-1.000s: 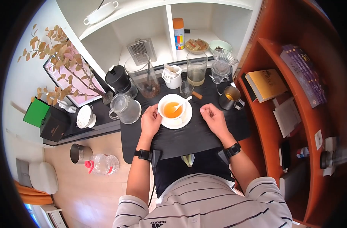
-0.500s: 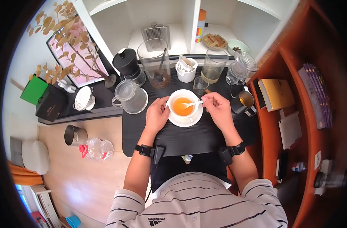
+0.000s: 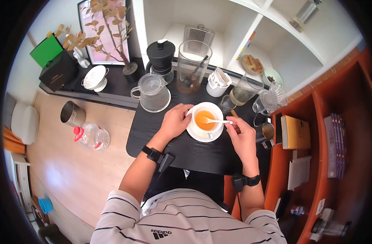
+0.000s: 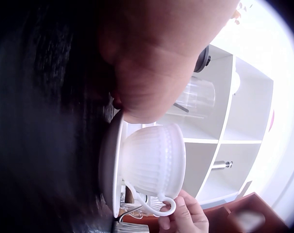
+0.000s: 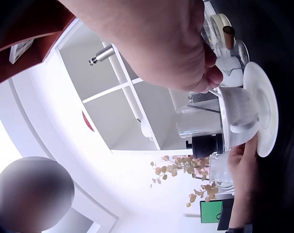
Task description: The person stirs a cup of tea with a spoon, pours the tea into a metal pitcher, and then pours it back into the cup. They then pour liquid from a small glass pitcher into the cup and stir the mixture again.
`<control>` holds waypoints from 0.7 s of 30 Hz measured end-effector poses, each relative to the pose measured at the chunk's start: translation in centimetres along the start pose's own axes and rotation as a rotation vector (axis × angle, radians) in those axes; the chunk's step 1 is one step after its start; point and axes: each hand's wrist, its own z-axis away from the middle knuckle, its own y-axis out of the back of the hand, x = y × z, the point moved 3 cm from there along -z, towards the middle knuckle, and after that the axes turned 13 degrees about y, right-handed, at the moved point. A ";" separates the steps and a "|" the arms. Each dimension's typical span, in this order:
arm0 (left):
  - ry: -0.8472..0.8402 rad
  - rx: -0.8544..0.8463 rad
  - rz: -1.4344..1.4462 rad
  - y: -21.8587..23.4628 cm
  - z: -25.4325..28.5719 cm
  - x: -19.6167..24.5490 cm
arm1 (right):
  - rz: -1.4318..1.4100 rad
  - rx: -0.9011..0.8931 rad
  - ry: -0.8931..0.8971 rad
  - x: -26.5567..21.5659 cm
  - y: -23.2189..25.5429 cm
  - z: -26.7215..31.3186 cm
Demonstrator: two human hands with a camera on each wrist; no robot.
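A white cup (image 3: 211,133) of orange liquid stands on a white saucer (image 3: 193,132) on the black table. The white spoon (image 3: 218,121) rests in the liquid, its handle pointing right. My right hand (image 3: 243,140) pinches the end of that handle between thumb and fingers. At the saucer's left edge, my left hand (image 3: 175,122) grips the rim beside the cup. In the left wrist view the ribbed cup (image 4: 154,158) stands upright, its looped handle close to the right hand (image 4: 188,216). The right wrist view shows the left hand (image 5: 244,170) against the saucer (image 5: 268,111).
Behind the cup are a glass server (image 3: 153,91), black grinder (image 3: 160,57), tall glass cylinder (image 3: 192,69), white filter holder (image 3: 217,83), another glass (image 3: 243,91) and glass dripper (image 3: 269,99). A metal pitcher (image 3: 265,132) stands right of my right hand. An orange-brown bookshelf (image 3: 306,118) flanks the table.
My right hand has moved in from the right and taken the spoon's handle. The spoon's handle has swung down to point right. The head view has turned. My left hand stays beside the cup.
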 end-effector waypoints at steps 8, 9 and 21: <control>-0.055 0.040 0.017 0.1 0.2 -0.1 | 0.035 -0.017 0.155 -0.8 0.0 -0.2; -0.056 0.034 0.018 0.1 0.2 -0.1 | 0.019 0.024 0.182 -1.0 0.2 -0.1; -0.044 0.027 0.007 0.0 0.1 -0.2 | -0.049 0.385 0.199 1.8 4.7 6.4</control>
